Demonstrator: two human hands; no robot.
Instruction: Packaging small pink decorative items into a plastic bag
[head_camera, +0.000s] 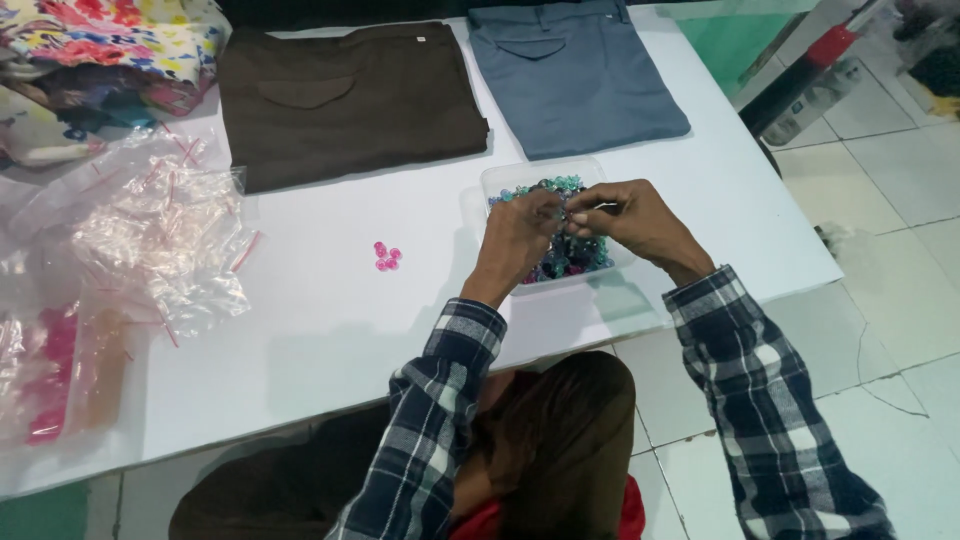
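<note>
brown trousers (350, 100), grey trousers (575, 75), clear bags (165, 235), perhaps pink beads (386, 256)

The left hand (518, 240) and right hand (625, 222) cover much of the clear plastic tub of small coloured beads (560, 215); what the fingertips pinch is too small to tell. The folded grey-blue trousers (575, 75) (top edge) are cut off.

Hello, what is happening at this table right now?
A person in a plaid shirt sits at a white table. Both hands, the left hand and the right hand, are together over a clear plastic tub of small coloured buttons, fingers pinched as if picking at one; what they hold is too small to tell. A few pink buttons lie apart on the table. Brown trousers and grey-blue trousers lie folded behind, small clear bags to the side.
</note>
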